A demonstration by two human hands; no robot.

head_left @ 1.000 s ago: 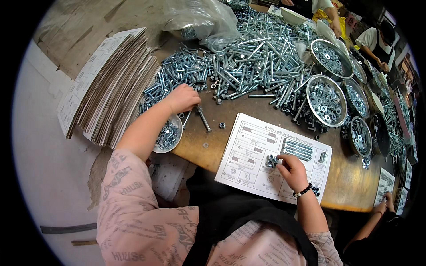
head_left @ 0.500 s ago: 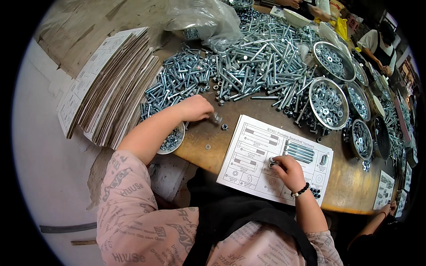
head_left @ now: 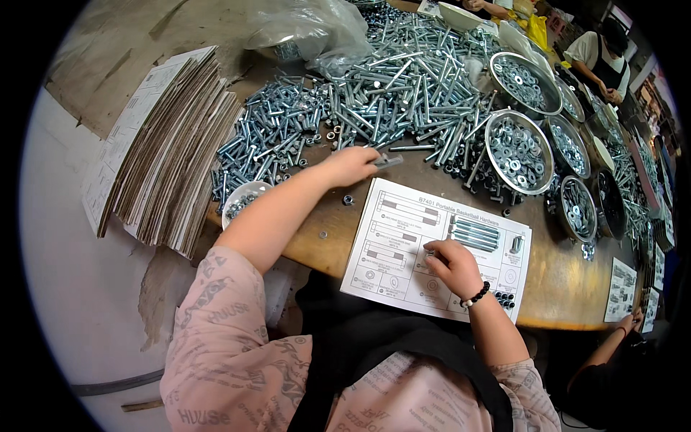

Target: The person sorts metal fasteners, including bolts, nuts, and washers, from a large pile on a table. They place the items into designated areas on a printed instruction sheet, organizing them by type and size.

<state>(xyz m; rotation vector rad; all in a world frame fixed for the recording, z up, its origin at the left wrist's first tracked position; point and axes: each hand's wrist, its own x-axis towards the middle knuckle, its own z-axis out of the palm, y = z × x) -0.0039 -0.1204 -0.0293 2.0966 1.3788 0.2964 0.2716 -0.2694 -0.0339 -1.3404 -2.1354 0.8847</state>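
My left hand [head_left: 350, 165] is closed on a few short grey bolts [head_left: 389, 162], blurred by motion, just above the far left corner of a printed parts sheet [head_left: 403, 288]. Over the middle of that sheet my right hand [head_left: 453, 266] has its fingertips pinched together. A small shiny nut [head_left: 430, 252] shows at those tips, partly hidden. Beside the right hand, several long bolts [head_left: 475, 234] lie side by side on the sheet. One short bolt [head_left: 516, 245] lies farther right. Several dark-centred nuts [head_left: 506, 298] sit near the right wrist.
A large heap of bolts [head_left: 403, 86] spreads across the back of the table [head_left: 317, 245]. Metal bowls of washers [head_left: 518, 151] stand at the right. A white bowl [head_left: 245, 194] and stacked cardboard sheets [head_left: 173, 144] are at the left. A loose nut [head_left: 348, 200] lies nearby. Other people work beyond.
My left hand has moved right, from beside the bolt heap to the sheet's far corner, carrying the bolts. My right hand has shifted slightly on the sheet. The whole view has shifted a little.
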